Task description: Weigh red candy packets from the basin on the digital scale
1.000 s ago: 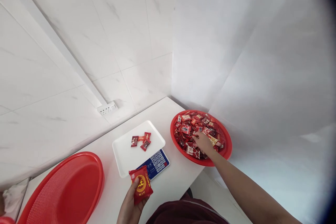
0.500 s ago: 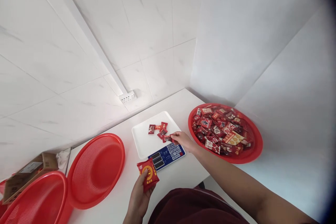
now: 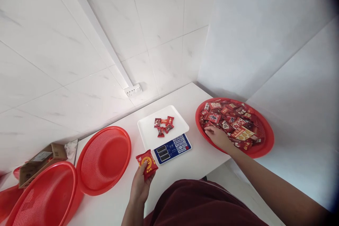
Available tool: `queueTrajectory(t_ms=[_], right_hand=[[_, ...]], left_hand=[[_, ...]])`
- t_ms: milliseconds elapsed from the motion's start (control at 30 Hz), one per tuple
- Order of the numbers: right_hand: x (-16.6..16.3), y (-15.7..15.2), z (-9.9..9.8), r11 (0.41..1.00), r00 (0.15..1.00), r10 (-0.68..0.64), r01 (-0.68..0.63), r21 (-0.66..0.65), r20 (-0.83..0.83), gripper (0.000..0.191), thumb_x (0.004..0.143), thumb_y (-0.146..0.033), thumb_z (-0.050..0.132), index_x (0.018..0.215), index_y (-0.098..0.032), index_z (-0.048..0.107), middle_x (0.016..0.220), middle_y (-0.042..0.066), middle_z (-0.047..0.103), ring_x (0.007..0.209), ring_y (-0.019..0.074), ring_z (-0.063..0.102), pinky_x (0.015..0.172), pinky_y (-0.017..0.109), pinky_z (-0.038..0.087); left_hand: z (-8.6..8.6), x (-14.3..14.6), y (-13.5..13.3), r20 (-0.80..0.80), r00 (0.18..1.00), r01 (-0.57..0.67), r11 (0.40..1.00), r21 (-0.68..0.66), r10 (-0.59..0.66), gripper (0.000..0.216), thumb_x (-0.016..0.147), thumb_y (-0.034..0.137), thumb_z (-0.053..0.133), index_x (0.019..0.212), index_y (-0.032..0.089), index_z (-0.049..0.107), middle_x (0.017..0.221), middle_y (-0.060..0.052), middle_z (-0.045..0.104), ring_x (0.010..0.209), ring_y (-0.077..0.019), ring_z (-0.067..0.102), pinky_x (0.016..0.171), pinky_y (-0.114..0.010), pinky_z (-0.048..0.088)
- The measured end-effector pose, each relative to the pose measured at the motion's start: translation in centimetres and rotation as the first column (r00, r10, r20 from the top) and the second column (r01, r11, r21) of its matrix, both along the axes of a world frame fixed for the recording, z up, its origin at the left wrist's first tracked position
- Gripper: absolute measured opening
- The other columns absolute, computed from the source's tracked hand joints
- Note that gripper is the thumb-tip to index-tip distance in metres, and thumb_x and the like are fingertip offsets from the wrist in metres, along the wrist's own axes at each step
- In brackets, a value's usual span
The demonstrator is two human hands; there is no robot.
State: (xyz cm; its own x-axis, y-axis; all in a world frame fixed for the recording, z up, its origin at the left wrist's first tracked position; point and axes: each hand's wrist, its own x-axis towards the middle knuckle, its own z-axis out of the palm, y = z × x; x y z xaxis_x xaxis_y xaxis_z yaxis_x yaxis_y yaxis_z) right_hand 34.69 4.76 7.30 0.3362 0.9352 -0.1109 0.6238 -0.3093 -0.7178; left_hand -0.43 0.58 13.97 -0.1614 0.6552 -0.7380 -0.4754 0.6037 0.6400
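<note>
My left hand (image 3: 141,183) grips a red snack packet (image 3: 147,164) with yellow print, the thumb across its front, before the scale. Over at the right, my right hand (image 3: 217,137) is at the near left side of a red plastic basket (image 3: 269,143) heaped with small wrapped snacks (image 3: 230,120). Its fingers are curled together among the wrappers; whatever they pinch is hidden. Several small red snack packets (image 3: 164,125) lie grouped on the white pan (image 3: 148,137) of a digital scale, whose blue keypad panel (image 3: 172,149) faces me.
Left of the scale, a red basket (image 3: 124,169) stands with its inside showing, and another red basket (image 3: 71,187) is nearer me. Behind them sits a cardboard box (image 3: 43,160). A power socket (image 3: 132,90) is on the tiled wall behind the white table (image 3: 185,95).
My right hand has left a small packet on the scale pan and moved right to the full basket. My left hand still holds its packet. The view has shifted slightly.
</note>
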Motion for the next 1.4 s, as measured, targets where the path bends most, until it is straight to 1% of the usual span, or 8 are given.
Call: queueTrajectory(t_ms=[167,300,500,833,1033,1133,1333,1400], right_hand=[[1.7,-0.4,0.0,0.995,0.996,-0.086,0.088,-0.049,0.035,0.024,0.078,-0.027,0.047,0.093,-0.018,0.065,0.095,0.008,0.069,0.087,0.0210,0.063,0.076,0.030,0.045],[2.0,-0.2,0.1,0.997,0.996,-0.071,0.073,-0.036,0.055,0.025,0.078,-0.027,0.046,0.092,-0.019,0.064,0.100,0.007,0.068,0.092,0.0214,0.061,0.080,0.031,0.044],[2.8,-0.4,-0.4,0.997,0.995,-0.060,0.064,-0.051,0.076,0.026,0.076,-0.028,0.047,0.092,-0.019,0.065,0.091,0.006,0.069,0.084,0.0207,0.063,0.074,0.029,0.045],[4.1,0.9,-0.8,0.954,0.954,-0.295,0.297,-0.047,0.048,0.027,0.078,-0.029,0.051,0.101,-0.016,0.057,0.089,0.008,0.068,0.080,0.0191,0.063,0.069,0.028,0.044],[4.2,1.3,-2.5,0.973,0.981,-0.187,0.192,-0.127,0.049,0.031,0.079,-0.033,0.052,0.103,-0.015,0.058,0.095,0.009,0.067,0.087,0.0203,0.063,0.071,0.027,0.044],[3.8,1.4,-3.3,0.976,0.985,-0.162,0.168,-0.137,0.052,0.027,0.078,-0.030,0.053,0.101,-0.017,0.059,0.096,0.007,0.068,0.087,0.0198,0.063,0.073,0.027,0.044],[3.6,1.3,-3.5,0.979,0.989,-0.132,0.140,-0.150,0.063,0.017,0.077,-0.024,0.054,0.091,-0.019,0.061,0.094,0.006,0.068,0.087,0.0197,0.063,0.074,0.027,0.044],[3.8,1.2,-3.5,0.979,0.989,-0.127,0.137,-0.154,0.070,0.019,0.077,-0.022,0.053,0.094,-0.019,0.061,0.095,0.006,0.068,0.088,0.0202,0.063,0.075,0.028,0.044]], left_hand=[[0.7,-0.1,0.7,-0.004,1.000,-0.015,1.000,0.015,0.015,0.018,0.078,0.018,0.060,0.094,0.011,0.058,0.090,-0.009,0.067,0.072,-0.0142,0.065,0.063,-0.025,0.054],[0.8,0.3,0.5,-0.002,1.000,0.024,1.000,0.001,-0.024,0.019,0.079,0.019,0.059,0.096,0.011,0.057,0.094,-0.011,0.067,0.073,-0.0149,0.065,0.064,-0.026,0.053],[0.6,0.5,0.2,-0.007,0.999,0.031,0.999,-0.011,-0.031,0.021,0.078,0.019,0.061,0.097,0.011,0.057,0.095,-0.012,0.067,0.073,-0.0146,0.064,0.064,-0.026,0.053],[0.4,1.0,0.1,-0.010,1.000,0.029,0.999,-0.022,-0.029,0.016,0.078,0.017,0.061,0.093,0.011,0.058,0.093,-0.011,0.067,0.072,-0.0153,0.065,0.065,-0.028,0.054],[-0.3,1.5,0.3,-0.034,0.998,0.056,0.995,-0.080,-0.058,0.016,0.077,0.015,0.061,0.091,0.012,0.056,0.080,-0.008,0.068,0.065,-0.0155,0.065,0.059,-0.026,0.053],[-0.7,1.8,0.3,-0.030,0.997,0.063,0.994,-0.085,-0.066,0.015,0.076,0.015,0.062,0.089,0.012,0.055,0.077,-0.007,0.068,0.062,-0.0149,0.064,0.057,-0.025,0.053],[-1.4,1.9,0.5,0.004,0.998,0.066,0.993,-0.097,-0.066,0.016,0.076,0.014,0.063,0.088,0.012,0.054,0.072,-0.006,0.067,0.057,-0.0132,0.063,0.056,-0.024,0.053],[-1.8,1.9,0.7,0.004,0.998,0.061,0.992,-0.111,-0.061,0.015,0.075,0.013,0.064,0.086,0.013,0.053,0.070,-0.006,0.067,0.055,-0.0133,0.063,0.055,-0.023,0.053]])
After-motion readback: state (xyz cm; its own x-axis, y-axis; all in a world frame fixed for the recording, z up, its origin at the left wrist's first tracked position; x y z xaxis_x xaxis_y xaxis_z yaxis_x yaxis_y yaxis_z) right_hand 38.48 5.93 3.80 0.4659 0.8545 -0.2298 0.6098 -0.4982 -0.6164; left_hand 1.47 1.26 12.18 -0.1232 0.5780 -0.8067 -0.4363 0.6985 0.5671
